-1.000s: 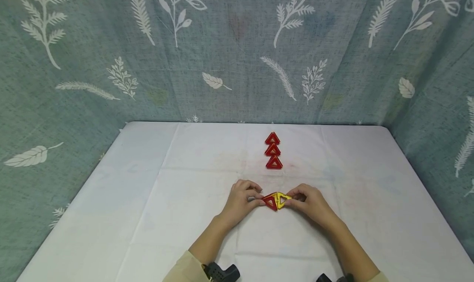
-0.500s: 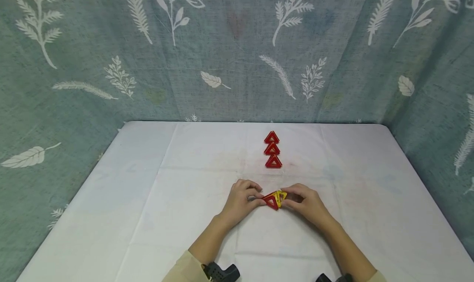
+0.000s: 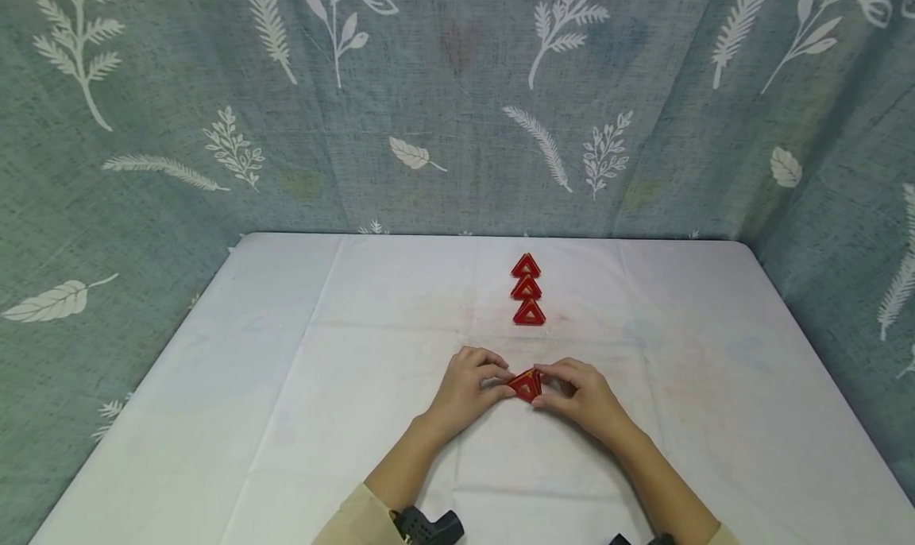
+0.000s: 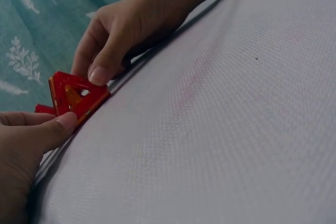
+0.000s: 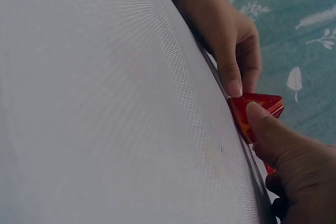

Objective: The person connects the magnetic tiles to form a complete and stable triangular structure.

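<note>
A red triangular magnetic tile piece (image 3: 526,385), with a triangular cutout and orange-yellow showing within, is held low over the white cloth between both hands. My left hand (image 3: 475,382) pinches its left corner between thumb and fingers. On the other side, my right hand (image 3: 584,398) grips the right edge, thumb on the near face and fingers behind. In the left wrist view the red frame (image 4: 98,98) leans back, with the left thumb at its lower corner. The yellow tile is mostly hidden behind the red one.
Farther back on the white-covered table (image 3: 386,291), a column of three red triangular pieces (image 3: 529,313) points away from me, each touching its neighbour. A leaf-patterned grey-green curtain (image 3: 457,92) hangs behind and along the sides. Dark wrist cameras (image 3: 432,527) sit at the sleeves.
My right hand has moved left, folding the yellow tile in against the red one until the red nearly covers it. The left hand and the far column have stayed put.
</note>
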A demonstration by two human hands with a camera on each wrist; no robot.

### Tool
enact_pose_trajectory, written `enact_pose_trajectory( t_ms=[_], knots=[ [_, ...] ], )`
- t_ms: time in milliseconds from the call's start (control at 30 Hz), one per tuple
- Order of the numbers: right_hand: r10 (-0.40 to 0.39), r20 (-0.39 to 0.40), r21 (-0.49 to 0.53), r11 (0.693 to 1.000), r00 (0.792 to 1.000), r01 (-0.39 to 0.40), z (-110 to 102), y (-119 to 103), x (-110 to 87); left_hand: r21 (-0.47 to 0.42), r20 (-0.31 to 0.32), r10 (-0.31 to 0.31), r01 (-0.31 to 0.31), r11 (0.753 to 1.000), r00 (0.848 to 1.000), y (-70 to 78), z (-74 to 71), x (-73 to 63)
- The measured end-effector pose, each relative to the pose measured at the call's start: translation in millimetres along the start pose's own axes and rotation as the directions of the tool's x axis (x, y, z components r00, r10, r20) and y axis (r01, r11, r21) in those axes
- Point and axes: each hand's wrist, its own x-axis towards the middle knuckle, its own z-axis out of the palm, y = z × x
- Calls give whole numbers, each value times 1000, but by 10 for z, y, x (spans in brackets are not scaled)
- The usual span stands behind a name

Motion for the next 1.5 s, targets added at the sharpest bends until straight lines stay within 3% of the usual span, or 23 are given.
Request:
enact_pose_trajectory(
  t_ms=[367, 767, 1300, 1500],
  knots=[
    [48, 11, -25, 999, 999, -48, 6, -9, 0, 12, -5, 20, -19, 1000, 1000, 3, 10, -4],
    [21, 17, 7, 1000, 1000, -21, 9, 13, 0, 16, -37, 50, -50, 999, 998, 35, 9, -1],
    [142, 74, -3, 990, 987, -142, -17, -40, 13, -14, -43, 22, -23, 1000, 999, 40, 20, -9],
    [127, 56, -9, 992, 990, -126, -14, -45, 37, -27, -42, -4, 3, 1000, 999, 48, 23, 8]
  ],
)
